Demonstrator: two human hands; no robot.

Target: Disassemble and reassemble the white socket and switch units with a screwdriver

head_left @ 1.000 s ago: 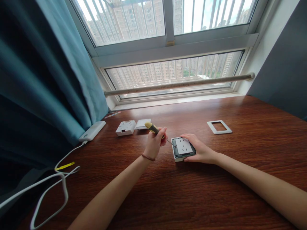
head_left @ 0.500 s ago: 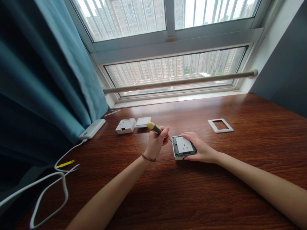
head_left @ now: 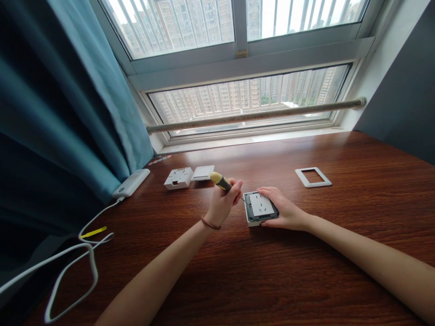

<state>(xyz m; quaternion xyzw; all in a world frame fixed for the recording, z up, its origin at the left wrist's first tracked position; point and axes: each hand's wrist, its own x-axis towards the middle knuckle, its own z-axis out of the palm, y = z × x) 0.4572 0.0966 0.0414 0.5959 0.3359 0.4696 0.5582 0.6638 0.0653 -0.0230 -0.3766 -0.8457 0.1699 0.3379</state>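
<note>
My left hand (head_left: 225, 199) is closed round a yellow and black screwdriver (head_left: 220, 181). The thin shaft slants down to the left side of a wall socket (head_left: 262, 205), where its tip meets the dark frame around the white face. Too small to make out is the screw under the tip. From the right, my right hand (head_left: 280, 209) grips the socket, thumb on the near side and fingers on the far side. The socket sits on a white box base, face up on the table.
A white back box (head_left: 178, 178) and a white switch plate (head_left: 203, 173) lie at the far left of my hands. A white cover frame (head_left: 313, 177) lies to the right. A white power bank (head_left: 131, 183) with a white cable (head_left: 93, 267) rests by the blue curtain (head_left: 84, 90).
My left hand and the screwdriver have shifted very slightly to the right, the handle turning a little. My right hand and the socket stay in place.
</note>
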